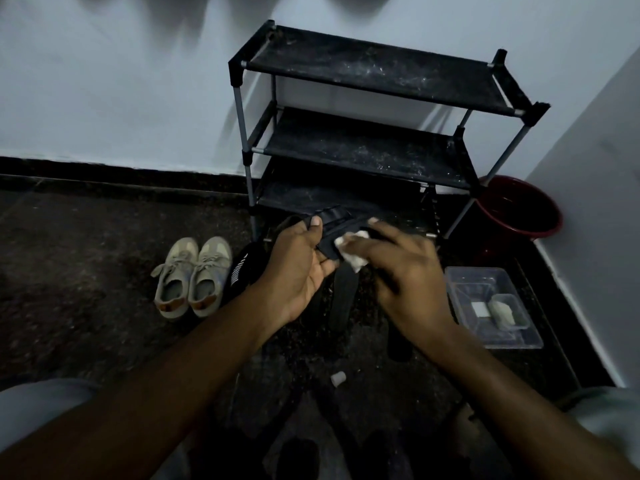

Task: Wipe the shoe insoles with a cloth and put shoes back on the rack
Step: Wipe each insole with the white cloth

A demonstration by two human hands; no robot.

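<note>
The left hand (298, 268) is raised in front of the lowest shelf of the black three-tier shoe rack (374, 74), its grip clenched on a black shoe (329, 233): the thumb lies on top and the fingers curl beneath. The light is too dim to tell which kind of shoe it is. The right hand (405, 271), slightly blurred, has its grip round a bunched white cloth (353, 252), fingers bent over it, and the cloth touches the shoe just beside the left palm. The rack stands against the pale wall, its fabric shelves flecked with dust. On the dark speckled floor (86, 271), a pair of beige sneakers (192, 277) sits side by side to the left of the hands. A black shoe with white lettering (242, 270) lies just beside them, partly behind the left wrist. A black insole (343, 296) lies on the floor below the hands. To the right are a clear plastic box (498, 271) and, behind it by the rack's leg, a red bucket (519, 216). A small white cap (338, 378) lies between the forearms.
</note>
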